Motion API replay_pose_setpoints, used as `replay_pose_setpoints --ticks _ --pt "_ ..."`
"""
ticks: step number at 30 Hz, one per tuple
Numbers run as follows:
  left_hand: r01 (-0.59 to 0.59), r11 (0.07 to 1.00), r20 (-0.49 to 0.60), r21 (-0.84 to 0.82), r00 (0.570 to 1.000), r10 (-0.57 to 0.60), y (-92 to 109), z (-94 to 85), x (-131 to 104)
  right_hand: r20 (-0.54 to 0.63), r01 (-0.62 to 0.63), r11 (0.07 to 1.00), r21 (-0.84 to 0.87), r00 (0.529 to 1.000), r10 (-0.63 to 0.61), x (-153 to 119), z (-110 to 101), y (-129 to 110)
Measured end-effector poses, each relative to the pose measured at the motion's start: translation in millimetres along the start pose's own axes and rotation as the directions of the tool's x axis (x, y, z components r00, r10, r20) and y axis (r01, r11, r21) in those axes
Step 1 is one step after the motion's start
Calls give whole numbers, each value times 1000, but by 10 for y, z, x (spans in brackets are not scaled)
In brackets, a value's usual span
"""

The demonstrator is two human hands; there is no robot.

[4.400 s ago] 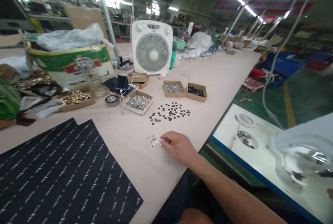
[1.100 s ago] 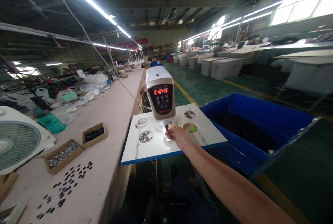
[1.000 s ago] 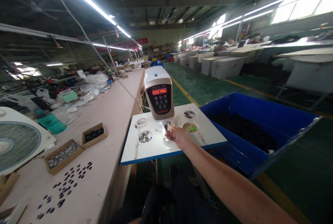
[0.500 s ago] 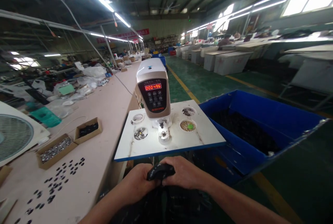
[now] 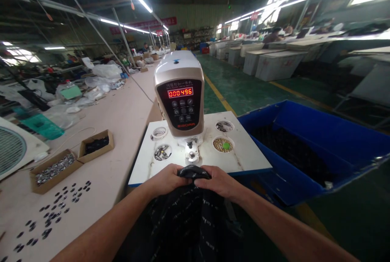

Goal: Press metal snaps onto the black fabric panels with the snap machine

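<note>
A black garment (image 5: 185, 213) with small white lettering hangs down from both hands, its folded edge raised toward the button-fastening machine (image 5: 179, 91). My left hand (image 5: 167, 178) pinches that edge on one side. On the other side my right hand (image 5: 215, 178) grips it, thumb on top. Just beyond the fold is the machine's metal die (image 5: 191, 155), above the front edge of the white tabletop (image 5: 176, 172). Red digits on the display read 000496. What part of the garment is folded I cannot tell.
Round wells in the tabletop hold brass-coloured pieces (image 5: 219, 145) and metal parts (image 5: 163, 152). At left, a bench (image 5: 100, 176) carries cardboard boxes of silver caps (image 5: 55, 168) and black pieces (image 5: 96, 145), plus scattered black discs (image 5: 53, 215). A blue bin (image 5: 344, 132) with dark cloth stands right.
Both hands have moved forward and up with the garment's folded edge, closer to the die. More of the lettered cloth shows below them. The head view has shifted slightly nearer the machine.
</note>
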State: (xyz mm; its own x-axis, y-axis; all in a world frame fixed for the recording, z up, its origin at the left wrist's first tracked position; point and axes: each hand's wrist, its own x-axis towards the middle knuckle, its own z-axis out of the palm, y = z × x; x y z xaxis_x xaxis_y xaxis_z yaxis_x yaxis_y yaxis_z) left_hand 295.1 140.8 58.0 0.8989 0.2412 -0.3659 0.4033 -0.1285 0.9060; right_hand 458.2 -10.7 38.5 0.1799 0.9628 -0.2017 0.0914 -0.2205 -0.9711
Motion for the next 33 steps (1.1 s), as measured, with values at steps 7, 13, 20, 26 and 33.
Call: replay_pose_setpoints --ticks 7,13,20,26,33 --pt "9 999 123 -44 992 -3 -5 -84 144 34 5 999 -36 999 -4 166 -160 97" --pt "54 974 156 -219 988 -20 44 -138 110 107 -148 947 285 987 122 174 -93 6" --pt "88 935 124 -345 991 -48 -50 -39 104 118 -128 888 442 989 84 114 15 55" --pt "55 955 57 -291 998 -40 -30 -26 138 -97 -50 998 -25 994 48 147 -40 47" --pt "65 967 -89 -246 992 -89 69 -156 421 -260 13 952 -305 961 -96 491 -212 -18"
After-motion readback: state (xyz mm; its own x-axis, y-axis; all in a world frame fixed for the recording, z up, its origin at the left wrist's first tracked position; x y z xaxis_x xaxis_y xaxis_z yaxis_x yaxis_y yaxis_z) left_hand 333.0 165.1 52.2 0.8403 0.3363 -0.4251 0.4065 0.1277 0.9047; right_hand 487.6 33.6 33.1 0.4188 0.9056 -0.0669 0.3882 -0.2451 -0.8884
